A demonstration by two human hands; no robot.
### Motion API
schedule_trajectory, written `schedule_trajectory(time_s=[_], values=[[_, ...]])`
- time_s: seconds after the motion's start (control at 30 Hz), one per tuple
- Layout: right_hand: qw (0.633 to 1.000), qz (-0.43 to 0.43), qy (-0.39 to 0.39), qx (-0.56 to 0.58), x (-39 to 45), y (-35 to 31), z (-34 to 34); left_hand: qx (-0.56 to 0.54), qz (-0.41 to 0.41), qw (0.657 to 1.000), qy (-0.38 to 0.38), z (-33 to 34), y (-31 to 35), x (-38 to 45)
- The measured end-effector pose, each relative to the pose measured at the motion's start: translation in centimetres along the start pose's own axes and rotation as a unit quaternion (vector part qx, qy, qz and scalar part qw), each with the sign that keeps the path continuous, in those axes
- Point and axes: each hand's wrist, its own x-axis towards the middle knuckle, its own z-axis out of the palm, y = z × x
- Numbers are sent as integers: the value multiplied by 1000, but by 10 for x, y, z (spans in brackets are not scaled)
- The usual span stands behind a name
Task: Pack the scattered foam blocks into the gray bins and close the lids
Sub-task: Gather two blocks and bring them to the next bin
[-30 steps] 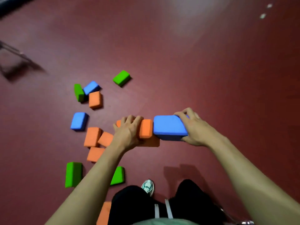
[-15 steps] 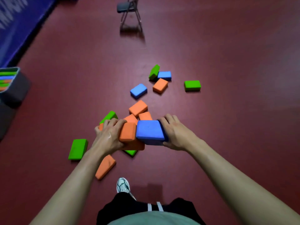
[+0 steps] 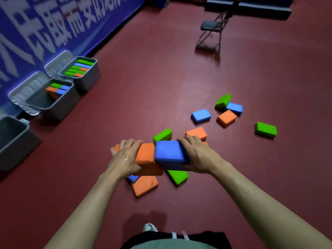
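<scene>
The dark red floor (image 3: 161, 69) carries everything, with a blue banner (image 3: 53, 24) along its far-left edge and a folding chair (image 3: 212, 31) toward its far-right corner. Three gray bins stand in a row along the banner, lids tipped open behind them. The farthest bin (image 3: 88, 76) is packed nearly full with green, blue and orange blocks standing on edge. The middle bin (image 3: 59, 105) holds a few blocks at its far end. The nearest bin (image 3: 16, 141) is at the left edge of view, its inside mostly hidden.

Both bare arms reach forward over the middle of the floor, carrying a row of foam blocks pressed between them in the air. The left hand (image 3: 125, 157) curls its fingers over the outer end of the held orange blocks (image 3: 146, 155). The right hand (image 3: 195, 155) grips the outer side of the held blue block (image 3: 169, 151), which butts against the orange ones.

Loose blocks lie on the floor below and beyond the hands: an orange block (image 3: 144, 186) and a green block (image 3: 177, 177) just beneath, a lone blue block (image 3: 200, 116) farther off, a small cluster of green, blue and orange beyond it, and a lone green block (image 3: 265, 129) toward the right edge.

A shoe (image 3: 149, 227) shows near the bottom.
</scene>
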Motion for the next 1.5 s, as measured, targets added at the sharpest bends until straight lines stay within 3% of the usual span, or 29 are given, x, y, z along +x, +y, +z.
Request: schedule_trajectory(time_s=[0.23,0.43,0.67,0.87,1.13,1.37,1.5], values=[[997,-64,-16,-28,122,-54,14,10,-73,997,25,-29,-101,3],[985,-158,-58,-31,219,-89,38,-16,-180,983,22,-34,-164,-13],[944,-309,-113,-5,325,-157,59,-57,-354,931,65,-41,-216,-62],[913,-384,-138,-16,399,-232,81,-88,-432,892,97,-46,-276,-90],[913,-371,-168,-39,508,-361,128,-152,-431,885,88,-49,-458,-104],[938,-301,-173,-8,597,-486,128,-159,-380,910,51,-115,-630,-107],[948,-285,-139,-12,639,-537,127,-151,-365,917,56,-147,-705,-105]])
